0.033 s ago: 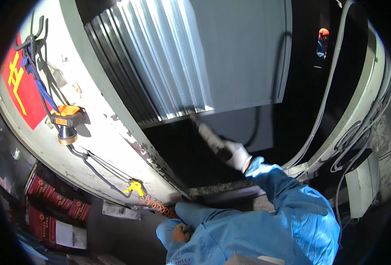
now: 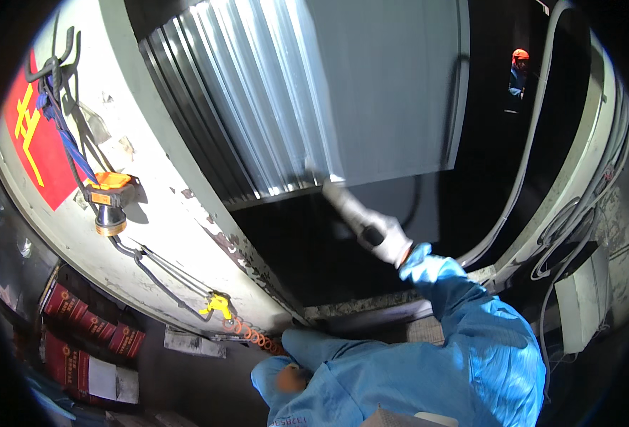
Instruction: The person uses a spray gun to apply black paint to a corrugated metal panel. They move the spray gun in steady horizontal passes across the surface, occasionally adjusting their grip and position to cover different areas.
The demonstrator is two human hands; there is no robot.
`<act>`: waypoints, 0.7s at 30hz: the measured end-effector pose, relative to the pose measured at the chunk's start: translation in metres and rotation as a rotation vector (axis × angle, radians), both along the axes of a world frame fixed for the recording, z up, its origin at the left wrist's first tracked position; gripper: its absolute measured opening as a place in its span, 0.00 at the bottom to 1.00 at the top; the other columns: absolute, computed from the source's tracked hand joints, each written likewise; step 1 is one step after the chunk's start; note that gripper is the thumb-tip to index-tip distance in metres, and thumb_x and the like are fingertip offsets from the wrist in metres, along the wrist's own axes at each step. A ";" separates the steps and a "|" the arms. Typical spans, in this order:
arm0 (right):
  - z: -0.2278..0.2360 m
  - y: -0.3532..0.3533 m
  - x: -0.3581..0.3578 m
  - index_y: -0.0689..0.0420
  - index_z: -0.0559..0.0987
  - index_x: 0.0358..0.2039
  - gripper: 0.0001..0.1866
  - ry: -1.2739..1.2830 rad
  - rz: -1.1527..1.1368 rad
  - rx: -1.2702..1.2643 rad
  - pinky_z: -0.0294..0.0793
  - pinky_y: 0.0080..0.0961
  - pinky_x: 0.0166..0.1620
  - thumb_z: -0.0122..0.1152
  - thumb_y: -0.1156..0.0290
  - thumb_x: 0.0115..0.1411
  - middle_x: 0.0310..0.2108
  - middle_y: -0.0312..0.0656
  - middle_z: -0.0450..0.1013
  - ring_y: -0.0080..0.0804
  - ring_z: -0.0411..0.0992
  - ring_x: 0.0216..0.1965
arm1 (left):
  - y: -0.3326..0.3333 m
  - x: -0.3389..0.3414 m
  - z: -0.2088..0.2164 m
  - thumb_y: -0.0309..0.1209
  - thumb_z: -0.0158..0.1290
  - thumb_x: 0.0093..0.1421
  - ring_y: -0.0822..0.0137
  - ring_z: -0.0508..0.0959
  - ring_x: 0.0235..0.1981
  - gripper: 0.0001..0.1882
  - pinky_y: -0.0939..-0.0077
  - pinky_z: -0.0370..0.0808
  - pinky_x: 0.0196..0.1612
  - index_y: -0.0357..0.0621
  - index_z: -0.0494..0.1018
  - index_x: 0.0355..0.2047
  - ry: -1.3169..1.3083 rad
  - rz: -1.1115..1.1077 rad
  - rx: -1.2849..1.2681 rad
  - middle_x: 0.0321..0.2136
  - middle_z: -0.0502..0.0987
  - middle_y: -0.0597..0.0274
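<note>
My right hand (image 2: 392, 244), in a white glove, grips a pale, long-barrelled spray gun (image 2: 346, 205) with a dark patch at its back end. The barrel points up and left at the lower edge of a hanging metal panel (image 2: 392, 92), whose left part is ribbed and shiny and right part flat grey. A faint pale haze shows off the gun's tip. My bare left hand (image 2: 292, 378) lies low against the blue clothing by my leg; blur and the sleeve hide its fingers.
A whitish wall (image 2: 158, 206) with chipped paint carries a headlamp (image 2: 109, 203) and a yellow air blow gun (image 2: 218, 304) on an orange coiled hose. Red boxes (image 2: 65, 359) lie lower left. Cables (image 2: 599, 192) hang at right. A person in red headwear (image 2: 518, 71) appears beyond the dark opening.
My right hand and the spray gun have shifted right and slightly up along the panel's lower edge. My left hand stays low by my leg, now blurred.
</note>
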State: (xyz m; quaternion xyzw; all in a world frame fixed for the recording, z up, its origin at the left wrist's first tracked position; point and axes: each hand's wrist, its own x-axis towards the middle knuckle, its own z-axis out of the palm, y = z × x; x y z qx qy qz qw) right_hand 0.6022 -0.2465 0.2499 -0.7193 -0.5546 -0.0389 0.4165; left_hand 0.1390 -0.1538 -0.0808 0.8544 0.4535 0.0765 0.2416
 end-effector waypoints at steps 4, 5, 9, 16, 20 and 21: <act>0.113 0.020 0.081 0.59 0.78 0.43 0.13 -0.173 -0.236 0.465 0.79 0.36 0.40 0.66 0.70 0.58 0.34 0.48 0.78 0.44 0.78 0.36 | 0.011 0.011 -0.016 0.55 0.58 0.52 0.46 0.67 0.57 0.34 0.44 0.61 0.58 0.61 0.67 0.58 0.441 0.018 -0.082 0.58 0.67 0.55; 0.135 0.020 0.107 0.59 0.78 0.43 0.15 -0.176 -0.340 0.470 0.79 0.35 0.39 0.70 0.70 0.56 0.34 0.46 0.78 0.42 0.78 0.34 | 0.011 0.010 -0.026 0.59 0.58 0.51 0.43 0.62 0.60 0.35 0.41 0.58 0.61 0.63 0.68 0.58 0.454 0.042 -0.081 0.61 0.64 0.54; 0.247 0.050 0.162 0.57 0.79 0.46 0.22 -0.009 -0.506 0.597 0.78 0.31 0.47 0.74 0.64 0.53 0.38 0.41 0.79 0.37 0.77 0.40 | 0.010 0.005 -0.023 0.57 0.58 0.51 0.43 0.65 0.55 0.32 0.43 0.61 0.56 0.59 0.69 0.53 0.396 0.078 -0.122 0.55 0.67 0.53; 0.311 0.084 0.243 0.54 0.79 0.48 0.22 -0.282 -0.451 0.758 0.78 0.35 0.49 0.71 0.70 0.51 0.42 0.45 0.80 0.45 0.78 0.46 | 0.011 0.009 -0.005 0.53 0.59 0.51 0.43 0.71 0.47 0.27 0.46 0.66 0.48 0.52 0.69 0.45 0.333 0.064 -0.167 0.45 0.71 0.50; 0.304 0.084 0.247 0.55 0.78 0.50 0.23 -0.337 -0.426 0.770 0.76 0.31 0.52 0.73 0.65 0.53 0.43 0.42 0.80 0.39 0.77 0.47 | 0.011 0.004 -0.003 0.51 0.59 0.51 0.44 0.74 0.42 0.25 0.48 0.70 0.44 0.48 0.69 0.40 0.310 0.068 -0.198 0.39 0.74 0.48; 0.306 0.085 0.249 0.55 0.78 0.50 0.24 -0.348 -0.419 0.765 0.76 0.30 0.52 0.73 0.64 0.53 0.43 0.41 0.80 0.38 0.77 0.47 | 0.013 0.006 -0.004 0.50 0.59 0.51 0.44 0.75 0.41 0.24 0.49 0.71 0.42 0.47 0.69 0.39 0.303 0.061 -0.202 0.38 0.75 0.47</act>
